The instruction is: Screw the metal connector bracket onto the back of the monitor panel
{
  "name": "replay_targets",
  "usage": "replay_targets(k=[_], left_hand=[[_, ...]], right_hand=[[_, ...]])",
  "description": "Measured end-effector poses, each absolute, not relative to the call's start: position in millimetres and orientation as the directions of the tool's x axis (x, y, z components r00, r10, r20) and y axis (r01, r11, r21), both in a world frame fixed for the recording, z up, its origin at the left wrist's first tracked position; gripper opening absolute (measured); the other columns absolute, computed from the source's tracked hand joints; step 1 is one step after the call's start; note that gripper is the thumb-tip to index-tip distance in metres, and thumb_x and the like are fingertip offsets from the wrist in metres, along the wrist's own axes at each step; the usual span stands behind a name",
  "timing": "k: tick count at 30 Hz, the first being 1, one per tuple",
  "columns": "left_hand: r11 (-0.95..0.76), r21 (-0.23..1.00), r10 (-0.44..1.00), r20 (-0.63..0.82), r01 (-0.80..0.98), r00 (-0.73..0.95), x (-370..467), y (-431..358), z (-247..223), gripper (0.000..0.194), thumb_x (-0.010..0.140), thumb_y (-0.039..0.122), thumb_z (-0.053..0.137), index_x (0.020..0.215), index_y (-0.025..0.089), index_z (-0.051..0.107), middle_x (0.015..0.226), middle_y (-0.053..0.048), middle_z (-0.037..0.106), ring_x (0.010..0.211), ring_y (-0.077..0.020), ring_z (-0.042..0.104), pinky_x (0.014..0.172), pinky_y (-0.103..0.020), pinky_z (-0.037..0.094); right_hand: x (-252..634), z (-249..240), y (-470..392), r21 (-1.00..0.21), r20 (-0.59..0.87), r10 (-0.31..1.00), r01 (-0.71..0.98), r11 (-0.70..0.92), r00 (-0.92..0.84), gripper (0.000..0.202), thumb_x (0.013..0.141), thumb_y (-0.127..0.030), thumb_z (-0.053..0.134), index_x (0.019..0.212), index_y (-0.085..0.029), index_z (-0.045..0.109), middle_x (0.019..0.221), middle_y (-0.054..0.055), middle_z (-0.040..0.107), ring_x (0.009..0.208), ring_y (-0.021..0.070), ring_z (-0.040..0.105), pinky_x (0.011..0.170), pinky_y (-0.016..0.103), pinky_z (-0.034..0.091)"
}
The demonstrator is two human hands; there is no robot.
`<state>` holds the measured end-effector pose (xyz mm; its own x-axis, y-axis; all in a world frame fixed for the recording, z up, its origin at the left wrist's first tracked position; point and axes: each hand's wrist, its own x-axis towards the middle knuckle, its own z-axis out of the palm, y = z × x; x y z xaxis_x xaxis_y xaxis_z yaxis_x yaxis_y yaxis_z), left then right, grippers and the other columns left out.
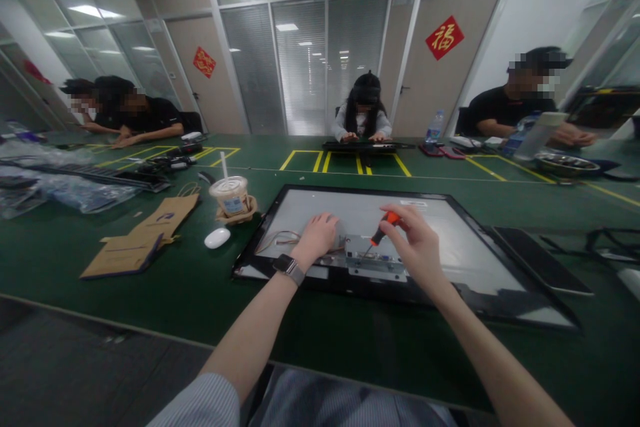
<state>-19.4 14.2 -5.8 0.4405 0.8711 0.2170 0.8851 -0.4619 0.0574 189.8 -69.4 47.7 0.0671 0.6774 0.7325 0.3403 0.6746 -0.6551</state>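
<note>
A large flat panel [310, 210] with a black frame and pale back lies on the green table. Near its front edge sits a metal bracket [377, 267] with small parts and wires beside it. My right hand [413, 240] holds an orange and black screwdriver [384, 228] by its handle, tilted, its shaft pointing down at the bracket. My left hand [319, 235], with a watch on the wrist, rests on the panel left of the bracket, fingers reaching forward; its fingertips are partly blurred, and nothing shows in its grasp.
Left of the panel stand a lidded drink cup [231, 197], a white mouse [217, 237] and brown paper bags [145, 240]. A dark flat device [543, 259] lies to the right. Several people sit across the green table [175, 307].
</note>
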Motion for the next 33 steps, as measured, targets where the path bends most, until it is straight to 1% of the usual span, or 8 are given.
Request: replay_targets(k=[3,6,12,15,19,21,26,33], left_hand=[[-0.464,0.050,0.871,0.209,0.885,0.445,-19,14,-5,0.037,0.102,0.016,0.041,0.136,0.014,0.057,0.144,-0.016,0.057,0.129,-0.0261,0.057,0.111,-0.039,0.044],[-0.458,0.046,0.874,0.204,0.888,0.440,-18,14,-5,0.037,0.102,0.015,0.042,0.136,0.014,0.057,0.144,-0.017,0.057,0.128,-0.0254,0.058,0.110,-0.039,0.044],[-0.455,0.052,0.876,0.209,0.889,0.436,-18,13,-3,0.037,0.101,0.015,0.043,0.136,0.016,0.057,0.143,-0.017,0.057,0.127,-0.0260,0.059,0.110,-0.040,0.045],[-0.452,0.056,0.878,0.207,0.890,0.433,-17,11,-2,0.037,0.102,0.015,0.043,0.136,0.015,0.057,0.142,-0.017,0.058,0.127,-0.0259,0.058,0.110,-0.039,0.044],[-0.451,0.051,0.878,0.203,0.891,0.433,-17,10,-1,0.038,0.103,0.017,0.041,0.137,0.013,0.056,0.144,-0.016,0.056,0.128,-0.0255,0.058,0.111,-0.038,0.043],[-0.452,0.048,0.878,0.202,0.891,0.434,-17,11,-2,0.038,0.103,0.016,0.040,0.137,0.013,0.056,0.145,-0.016,0.056,0.128,-0.0256,0.057,0.111,-0.038,0.043],[-0.458,0.038,0.872,0.215,0.888,0.441,-18,13,-5,0.037,0.103,0.016,0.039,0.136,0.014,0.057,0.143,-0.016,0.057,0.126,-0.0254,0.058,0.110,-0.038,0.044],[-0.473,0.030,0.867,0.195,0.881,0.459,-19,14,-4,0.038,0.104,0.016,0.038,0.137,0.013,0.056,0.144,-0.016,0.057,0.131,-0.0249,0.056,0.112,-0.037,0.042]], right_hand=[[189,47,-72,-0.720,0.677,0.735,0.185,0.669,-0.022,0.030,0.099,-0.031,0.054,0.125,-0.028,0.069,0.116,0.008,0.071,0.102,0.0244,0.072,0.091,0.048,0.061],[188,44,-70,-0.776,0.621,0.782,0.101,0.623,-0.054,0.034,0.098,-0.033,0.058,0.131,-0.028,0.066,0.113,0.007,0.074,0.096,0.0232,0.075,0.088,0.046,0.063],[187,42,-69,-0.692,0.707,0.703,0.281,0.665,0.080,0.018,0.088,-0.031,0.070,0.105,-0.026,0.074,0.084,0.002,0.065,0.078,0.0197,0.067,0.077,0.039,0.062],[186,46,-73,-0.655,0.730,0.683,0.307,0.690,0.025,0.023,0.096,-0.030,0.059,0.114,-0.027,0.072,0.095,0.005,0.069,0.088,0.0218,0.069,0.082,0.041,0.060],[184,47,-78,-0.701,0.692,0.720,0.184,0.689,-0.059,0.035,0.102,-0.028,0.048,0.133,-0.029,0.064,0.119,0.008,0.071,0.096,0.0219,0.072,0.087,0.044,0.062],[184,46,-77,-0.712,0.682,0.729,0.179,0.679,-0.053,0.033,0.101,-0.028,0.052,0.131,-0.029,0.065,0.115,0.008,0.070,0.092,0.0211,0.073,0.083,0.042,0.063],[189,45,-72,-0.654,0.734,0.677,0.331,0.680,0.059,0.018,0.091,-0.028,0.069,0.107,-0.027,0.076,0.089,0.004,0.062,0.082,0.0200,0.065,0.074,0.038,0.063],[190,47,-75,-0.650,0.731,0.682,0.270,0.710,-0.031,0.036,0.101,-0.024,0.049,0.133,-0.029,0.065,0.120,0.009,0.070,0.102,0.0233,0.072,0.085,0.044,0.062]])
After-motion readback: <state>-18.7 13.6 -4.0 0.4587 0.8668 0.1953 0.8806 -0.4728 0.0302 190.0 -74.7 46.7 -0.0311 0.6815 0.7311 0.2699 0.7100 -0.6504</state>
